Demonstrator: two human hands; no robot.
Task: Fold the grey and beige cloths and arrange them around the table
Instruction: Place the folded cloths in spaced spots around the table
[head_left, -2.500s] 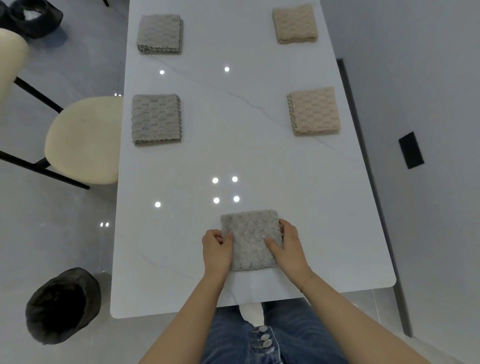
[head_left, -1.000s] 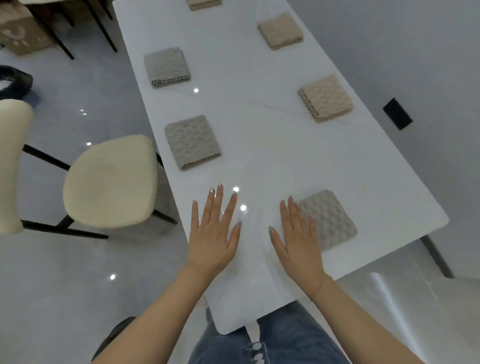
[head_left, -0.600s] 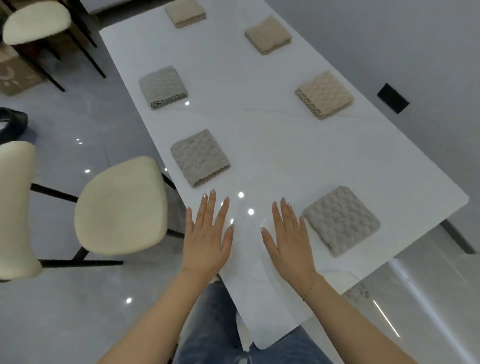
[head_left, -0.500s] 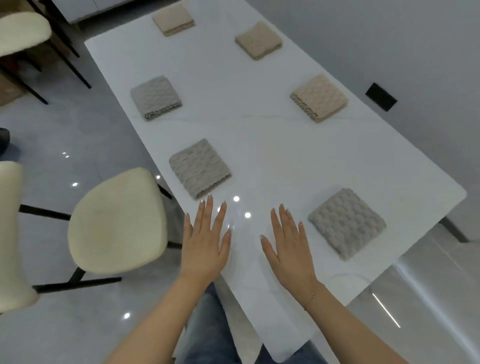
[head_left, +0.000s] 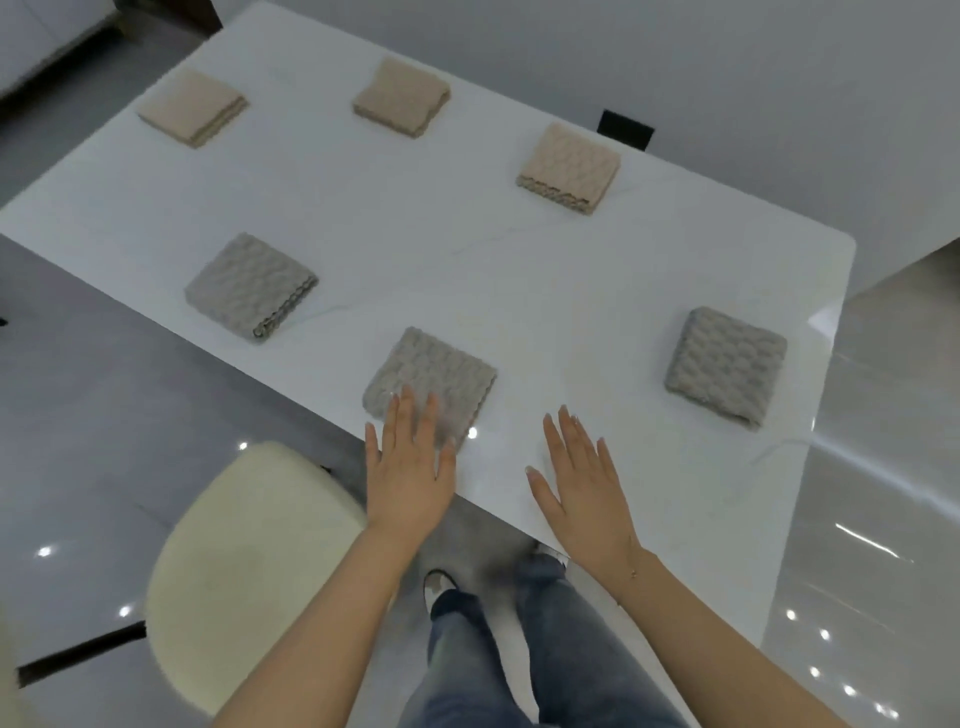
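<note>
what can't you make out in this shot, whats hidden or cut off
Head view only:
- Middle grey cloth: its near corner is covered by the left hand; contact or hovering is unclear, motion blur.
- Table: far left end cut by the frame edge, so more cloths could lie there.
- Right hand: flat; touching the table or hovering cannot be told.

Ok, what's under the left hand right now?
The left hand, fingers straight, lies over the near corner of a folded grey cloth at the table edge. That corner is hidden; contact is unclear.
</note>
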